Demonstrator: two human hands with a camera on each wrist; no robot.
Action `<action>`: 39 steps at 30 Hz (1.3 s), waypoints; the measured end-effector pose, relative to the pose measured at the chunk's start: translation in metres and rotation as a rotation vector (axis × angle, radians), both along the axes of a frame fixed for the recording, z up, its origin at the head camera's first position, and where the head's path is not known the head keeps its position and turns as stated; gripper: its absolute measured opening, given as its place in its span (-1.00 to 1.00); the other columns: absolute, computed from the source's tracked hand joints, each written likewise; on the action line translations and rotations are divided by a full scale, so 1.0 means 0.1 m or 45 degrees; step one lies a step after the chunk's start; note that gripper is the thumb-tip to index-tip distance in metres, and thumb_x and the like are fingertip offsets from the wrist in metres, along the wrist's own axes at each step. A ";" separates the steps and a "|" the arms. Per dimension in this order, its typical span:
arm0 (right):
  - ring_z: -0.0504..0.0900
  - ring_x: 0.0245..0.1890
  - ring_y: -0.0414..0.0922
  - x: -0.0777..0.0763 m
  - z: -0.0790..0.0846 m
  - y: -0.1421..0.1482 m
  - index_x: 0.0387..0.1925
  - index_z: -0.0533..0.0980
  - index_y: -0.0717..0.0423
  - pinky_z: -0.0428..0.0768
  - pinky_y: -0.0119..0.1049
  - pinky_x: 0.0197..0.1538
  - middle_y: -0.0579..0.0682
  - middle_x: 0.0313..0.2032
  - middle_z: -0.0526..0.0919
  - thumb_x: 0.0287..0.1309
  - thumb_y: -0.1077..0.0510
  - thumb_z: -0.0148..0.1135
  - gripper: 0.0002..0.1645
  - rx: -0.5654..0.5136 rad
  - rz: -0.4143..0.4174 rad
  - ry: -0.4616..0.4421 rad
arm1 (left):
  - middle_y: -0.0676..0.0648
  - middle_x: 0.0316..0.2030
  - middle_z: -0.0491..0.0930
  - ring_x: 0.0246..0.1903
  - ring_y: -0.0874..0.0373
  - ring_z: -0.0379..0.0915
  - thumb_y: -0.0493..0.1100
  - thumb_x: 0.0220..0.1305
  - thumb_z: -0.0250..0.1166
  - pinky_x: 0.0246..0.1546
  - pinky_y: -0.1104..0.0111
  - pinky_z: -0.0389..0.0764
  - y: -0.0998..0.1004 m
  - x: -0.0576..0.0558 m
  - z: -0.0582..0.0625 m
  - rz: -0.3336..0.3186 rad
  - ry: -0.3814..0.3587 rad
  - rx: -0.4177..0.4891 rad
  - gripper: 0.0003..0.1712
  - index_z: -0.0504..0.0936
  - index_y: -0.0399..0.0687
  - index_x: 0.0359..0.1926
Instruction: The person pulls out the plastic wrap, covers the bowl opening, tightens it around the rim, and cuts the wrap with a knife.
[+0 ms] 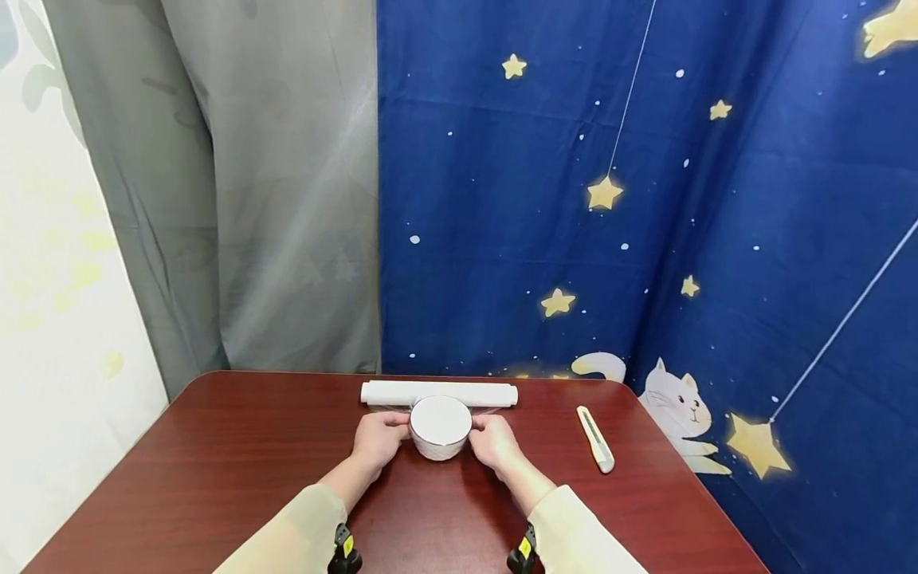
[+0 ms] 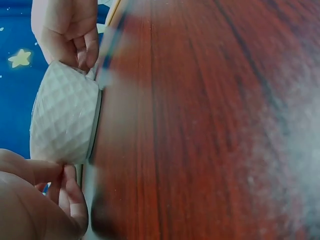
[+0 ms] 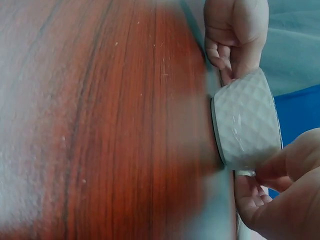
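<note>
A white bowl (image 1: 441, 446) with a raised diamond pattern round its wall stands upright on the reddish-brown table (image 1: 251, 462), its mouth facing up. Taking the bowl as the centre of a dial in the head view, the left hand (image 1: 378, 440) is at 9 o'clock and the right hand (image 1: 495, 442) at 3 o'clock. The left hand is closed to a pinch, thumb against fingers, on clear film (image 3: 247, 173) right beside the bowl's wall; the right hand pinches the film in the same way on its own side (the film is so transparent that mainly its glints and creases show). A white roll (image 1: 439, 393) lies crosswise at 12 o'clock, just behind the bowl, with some film visible between the two. Well apart, out at 3 o'clock beyond the right hand, a pale utility knife (image 1: 595, 439) lies on the table, slanting from 11 to 5 o'clock. Past the far edge hang a grey curtain (image 1: 301, 199) towards 11 o'clock and a star-printed blue curtain (image 1: 495, 199) towards 1 o'clock.
</note>
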State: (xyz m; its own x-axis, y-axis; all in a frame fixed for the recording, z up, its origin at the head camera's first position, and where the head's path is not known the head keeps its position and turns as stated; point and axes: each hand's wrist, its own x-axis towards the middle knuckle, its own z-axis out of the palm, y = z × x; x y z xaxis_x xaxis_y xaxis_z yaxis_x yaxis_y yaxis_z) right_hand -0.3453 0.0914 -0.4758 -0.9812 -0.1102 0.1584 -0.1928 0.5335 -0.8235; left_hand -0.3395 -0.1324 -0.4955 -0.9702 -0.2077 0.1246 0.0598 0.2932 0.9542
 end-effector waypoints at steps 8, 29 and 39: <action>0.83 -0.38 -0.10 -0.02 0.00 0.00 -0.13 0.75 0.46 0.86 -0.17 -0.18 0.17 -0.23 0.81 0.25 0.46 0.22 -0.74 -0.314 -0.109 -0.112 | -0.15 -0.29 0.85 -0.27 0.15 0.65 -0.38 0.13 0.52 -0.18 0.35 0.58 0.00 0.00 0.03 0.060 0.007 -0.086 -0.89 0.84 -0.25 -0.28; 0.81 -0.42 -0.16 -0.02 0.05 0.04 -0.15 0.75 0.53 0.84 -0.26 -0.24 0.19 -0.37 0.83 0.17 0.52 0.21 -0.73 -0.313 -0.031 -0.150 | -0.46 0.24 0.63 0.26 -0.30 0.60 -0.49 -0.01 0.40 0.29 0.02 0.64 0.38 0.39 0.02 0.063 0.063 0.161 -0.18 0.48 -0.46 0.38; 0.83 -0.42 -0.15 0.03 0.08 0.07 -0.09 0.70 0.57 0.84 -0.27 -0.26 0.34 -0.35 0.84 0.25 0.47 0.23 -0.73 -0.444 0.063 -0.309 | -0.46 0.49 0.38 0.49 -0.31 0.32 -0.44 -0.14 0.63 0.54 -0.14 0.27 0.48 0.41 -0.07 -0.056 0.070 0.193 0.26 0.17 -0.32 0.59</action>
State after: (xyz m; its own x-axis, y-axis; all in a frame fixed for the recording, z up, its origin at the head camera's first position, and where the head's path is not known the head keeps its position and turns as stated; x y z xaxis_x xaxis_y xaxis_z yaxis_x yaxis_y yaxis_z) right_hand -0.3420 0.0985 -0.4680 -0.9895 -0.1390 -0.0407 0.0107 0.2099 -0.9777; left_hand -0.2986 -0.0842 -0.5023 -0.9714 -0.1857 0.1481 0.1225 0.1424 0.9822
